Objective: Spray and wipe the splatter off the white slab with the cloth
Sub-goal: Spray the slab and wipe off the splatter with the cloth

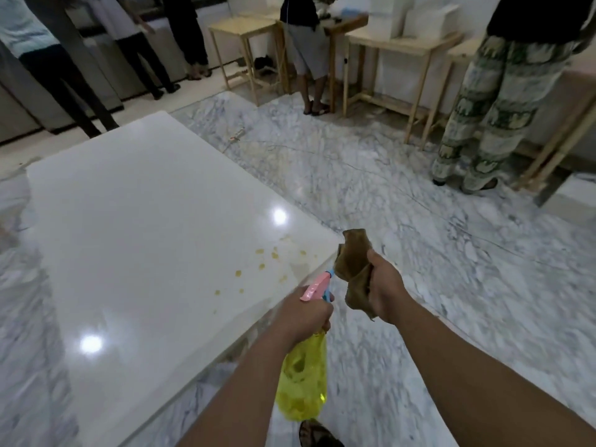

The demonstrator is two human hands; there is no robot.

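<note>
1. Left hand [306, 314] grips a yellow spray bottle [303, 382], pink nozzle aimed at the slab [135, 237]
2. Right hand [383, 291] clutches a bunched brown cloth [353, 262] just off the slab's corner
3. Yellow splatter [261, 269] dots the slab near that corner
4. People stand by wooden tables [403, 43] beyond

Dim indoor light; two glare spots on white slab [145, 204]; edges warped, floor motion-blurred.
</note>
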